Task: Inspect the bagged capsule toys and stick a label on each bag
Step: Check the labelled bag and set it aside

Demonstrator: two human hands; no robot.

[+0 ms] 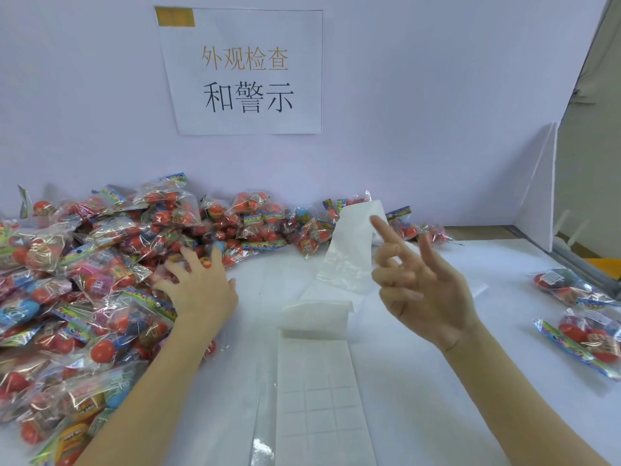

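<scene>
Head view: left hand (198, 284) reaches forward with fingers spread, fingertips resting on the heap of clear crinkly bags of red and blue capsule toys (100, 264); no bag gripped. The heap runs from beside the left forearm out past the fingertips to the pale wall. Right hand (423, 290) is raised above the white counter (420, 398), palm turned inward, index and middle fingers extended, other fingers loosely bent, holding nothing. Between the two hands lies a long white sheet of small rectangular labels (319, 398), its far end folded over. Beyond the right fingertips an empty backing strip (356, 243) curls upward. Right of the right hand, two bagged capsule toys (584, 311) lie apart from the heap. Beyond both hands, a printed paper sign (245, 72) is fixed to the wall.
</scene>
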